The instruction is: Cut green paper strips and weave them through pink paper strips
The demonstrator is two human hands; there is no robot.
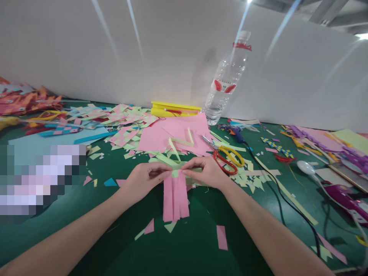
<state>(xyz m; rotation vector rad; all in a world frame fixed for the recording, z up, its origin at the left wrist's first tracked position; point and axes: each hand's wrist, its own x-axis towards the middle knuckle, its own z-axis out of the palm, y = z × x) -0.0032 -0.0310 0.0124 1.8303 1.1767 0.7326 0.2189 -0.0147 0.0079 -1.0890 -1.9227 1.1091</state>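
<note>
Two forearms (86,224) (260,222), two hands (143,179) (207,172) pinching pink strips (176,199)

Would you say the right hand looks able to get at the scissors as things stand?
Probably yes: the scissors lie close beside the right hand, with their handles apparently uncovered, though it is occupied at the pink paper strips.
</note>
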